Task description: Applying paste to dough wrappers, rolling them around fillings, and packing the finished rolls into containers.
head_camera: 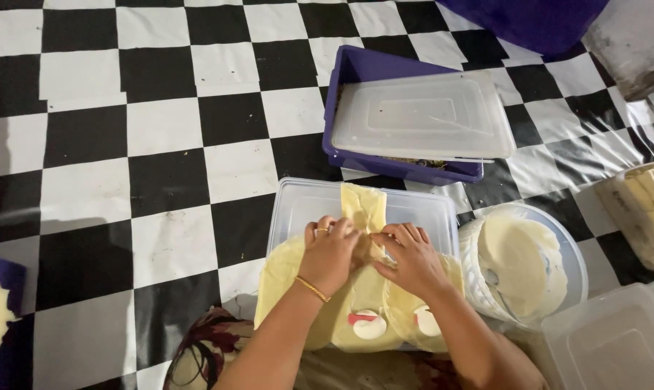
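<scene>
1. Open checkered floor [124, 180] is being left free on the left; a purple bin [363, 72] is crowding ahead.
2. A pale yellow dough sheet [363, 206] is being pinched by the left hand [330, 253] and right hand [413, 256], atop a clear lidded container [298, 202].

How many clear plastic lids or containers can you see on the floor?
3: a clear lid on the purple box, one under the yellow dough sheets, and one at the bottom right corner. More may lie outside the frame.

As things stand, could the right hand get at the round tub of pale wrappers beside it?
Probably yes. The right hand rests on the yellow dough sheet, and the round tub sits open just to its right with nothing between them.
</scene>
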